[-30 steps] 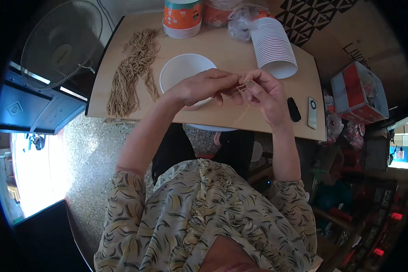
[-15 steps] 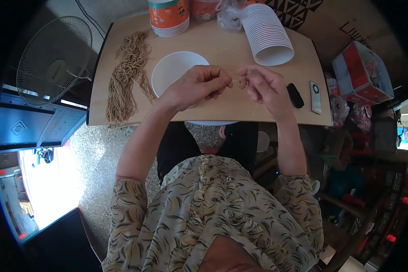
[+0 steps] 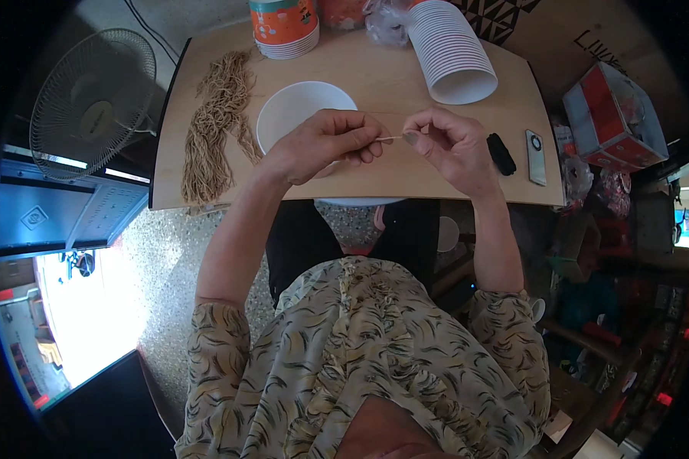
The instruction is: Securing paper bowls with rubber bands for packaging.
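Over the near side of the table [image 3: 406,180], a thin pale string [image 3: 391,138] runs taut between my two hands. My left hand [image 3: 325,145] pinches one part of it between thumb and curled fingers. The thumb and forefinger of my right hand [image 3: 453,149] grip it a short way to the right. Partly behind my left hand lies a round white container [image 3: 287,111]. A thick bundle of tan twisted strings [image 3: 213,130] is spread at the table's left.
At the back stand an orange patterned paper tub [image 3: 285,24] and a crumpled clear plastic bag [image 3: 386,23]. A stack of white paper tubs [image 3: 453,57] lies tilted. A black object [image 3: 501,155] and a phone [image 3: 536,157] are at right; a fan [image 3: 96,103] stands left.
My right hand has turned, its thumb now showing, and moved slightly right. More string shows between the hands. My left hand has barely shifted.
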Demonstrator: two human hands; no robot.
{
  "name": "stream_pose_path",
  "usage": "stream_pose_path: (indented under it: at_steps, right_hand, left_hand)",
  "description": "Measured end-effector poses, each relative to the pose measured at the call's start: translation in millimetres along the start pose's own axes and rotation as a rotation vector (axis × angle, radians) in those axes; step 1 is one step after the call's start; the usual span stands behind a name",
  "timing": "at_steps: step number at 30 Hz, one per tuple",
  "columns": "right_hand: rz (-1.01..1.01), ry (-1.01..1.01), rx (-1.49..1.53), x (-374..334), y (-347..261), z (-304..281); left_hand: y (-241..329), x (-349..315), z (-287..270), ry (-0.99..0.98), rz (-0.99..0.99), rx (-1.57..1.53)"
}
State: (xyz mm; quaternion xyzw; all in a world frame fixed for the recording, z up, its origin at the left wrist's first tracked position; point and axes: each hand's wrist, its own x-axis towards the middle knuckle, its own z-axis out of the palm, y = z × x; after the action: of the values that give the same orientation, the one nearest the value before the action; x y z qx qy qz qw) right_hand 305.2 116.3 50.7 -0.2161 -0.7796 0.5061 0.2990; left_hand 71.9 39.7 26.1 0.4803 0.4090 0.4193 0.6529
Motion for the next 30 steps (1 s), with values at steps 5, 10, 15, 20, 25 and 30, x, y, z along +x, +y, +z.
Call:
stream_pose_path:
  at_steps: [5,10,15,20,25,30]
  right_hand:
    - [0.027,0.003,0.131,3.6,13.7,1.7]
    - [0.106,0.033,0.197,9.0,5.2,10.2]
    - [0.158,0.048,0.226,13.2,7.5,18.4]
    - [0.288,0.093,0.395,14.8,15.3,32.4]
    - [0.375,0.194,0.617,14.4,21.5,46.9]
    - [0.372,0.212,0.622,16.3,23.6,59.0]
  left_hand:
    - [0.7,-3.7,1.4,-0.034,0.004,-0.053]
    - [-4.0,-8.9,0.0,-0.003,0.035,-0.059]
    - [-7.4,-14.7,3.9,0.073,0.119,0.063]
    - [-19.4,-18.9,13.2,0.188,0.243,0.224]
    - [-43.7,-17.2,19.0,0.458,0.424,0.268]
    - [-55.3,-12.6,27.6,0.611,0.575,0.212]
